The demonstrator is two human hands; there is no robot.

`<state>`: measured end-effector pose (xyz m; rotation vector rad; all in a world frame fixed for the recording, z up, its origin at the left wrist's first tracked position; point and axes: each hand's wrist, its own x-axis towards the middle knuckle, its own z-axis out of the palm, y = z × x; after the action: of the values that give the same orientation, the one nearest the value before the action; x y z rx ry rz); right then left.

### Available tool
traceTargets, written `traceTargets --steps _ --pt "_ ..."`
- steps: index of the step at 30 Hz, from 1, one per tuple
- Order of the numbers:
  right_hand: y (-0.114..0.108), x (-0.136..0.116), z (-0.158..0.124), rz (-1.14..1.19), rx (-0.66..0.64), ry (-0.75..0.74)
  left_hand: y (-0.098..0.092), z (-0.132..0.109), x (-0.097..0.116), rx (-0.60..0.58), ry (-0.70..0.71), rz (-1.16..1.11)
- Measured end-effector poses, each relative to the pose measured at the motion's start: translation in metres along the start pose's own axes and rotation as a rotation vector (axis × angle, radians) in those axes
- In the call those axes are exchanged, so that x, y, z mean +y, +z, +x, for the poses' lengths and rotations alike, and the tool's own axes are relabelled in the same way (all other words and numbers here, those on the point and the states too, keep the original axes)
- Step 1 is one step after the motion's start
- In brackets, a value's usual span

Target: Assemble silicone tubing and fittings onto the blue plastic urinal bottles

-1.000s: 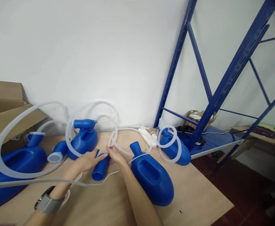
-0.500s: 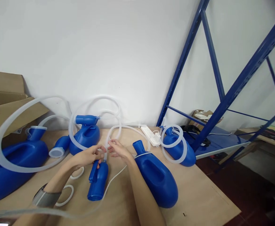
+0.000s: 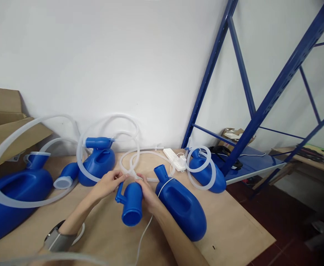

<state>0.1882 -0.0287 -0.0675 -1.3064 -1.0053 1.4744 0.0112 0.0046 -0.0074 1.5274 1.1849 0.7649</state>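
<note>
A blue cup-like piece (image 3: 132, 207) with a side handle is held over the table, its round mouth facing me. My right hand (image 3: 148, 194) wraps round its right side near the top. My left hand (image 3: 110, 183), a grey band on its wrist, pinches at the top of the handle. From behind the piece a clear tube (image 3: 128, 170) loops back over the table; where they join is hidden by the fingers. Close to my right forearm lies a blue bottle (image 3: 182, 207) with an open neck and a thin white cord around it.
More blue bottles with tubes lie at left (image 3: 17, 188), at back (image 3: 98, 162) and at right (image 3: 208, 173). A white power strip (image 3: 174, 159) is near the wall. A cardboard box (image 3: 17, 136) and blue rack (image 3: 212, 70) flank the table.
The blue piece has been raised and moved right, its mouth now turned more toward me. My right hand has closed on its side. The tube behind it has sunk into a lower loop.
</note>
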Motion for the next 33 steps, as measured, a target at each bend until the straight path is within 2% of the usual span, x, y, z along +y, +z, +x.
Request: traceTargets --steps 3,5,8,11,15,18,24,26,28,30,33 --pt "0.000 0.007 -0.011 -0.015 0.037 -0.083 0.001 -0.006 0.001 -0.174 -0.128 0.181" --pt "0.002 0.009 -0.018 -0.087 0.011 -0.179 0.003 -0.010 0.000 -0.280 -0.178 0.187" --pt "0.004 0.007 -0.030 -0.246 -0.041 -0.347 0.007 -0.014 -0.003 -0.371 -0.125 0.154" --pt "0.006 0.005 -0.041 -0.333 -0.074 -0.432 0.009 -0.014 -0.005 -0.408 -0.072 0.149" --pt "0.004 0.007 -0.043 -0.189 -0.189 -0.450 0.008 -0.010 -0.008 -0.476 -0.027 0.191" --pt "-0.002 0.012 -0.035 -0.063 -0.291 -0.408 0.006 -0.006 -0.011 -0.514 -0.016 0.175" --pt "-0.007 0.022 -0.019 0.066 -0.336 -0.302 0.004 -0.002 -0.017 -0.475 -0.110 0.035" --pt "-0.001 0.020 -0.019 0.165 -0.276 -0.271 0.003 -0.002 -0.019 -0.439 -0.111 -0.025" --pt "0.006 0.017 -0.021 0.266 -0.161 -0.237 0.002 -0.001 -0.021 -0.382 -0.144 -0.106" --pt "0.010 0.012 -0.024 0.347 -0.092 -0.146 0.002 0.000 -0.024 -0.313 -0.211 -0.197" --pt "0.012 0.008 -0.030 0.386 -0.180 0.067 0.002 0.002 -0.025 -0.200 -0.218 -0.222"
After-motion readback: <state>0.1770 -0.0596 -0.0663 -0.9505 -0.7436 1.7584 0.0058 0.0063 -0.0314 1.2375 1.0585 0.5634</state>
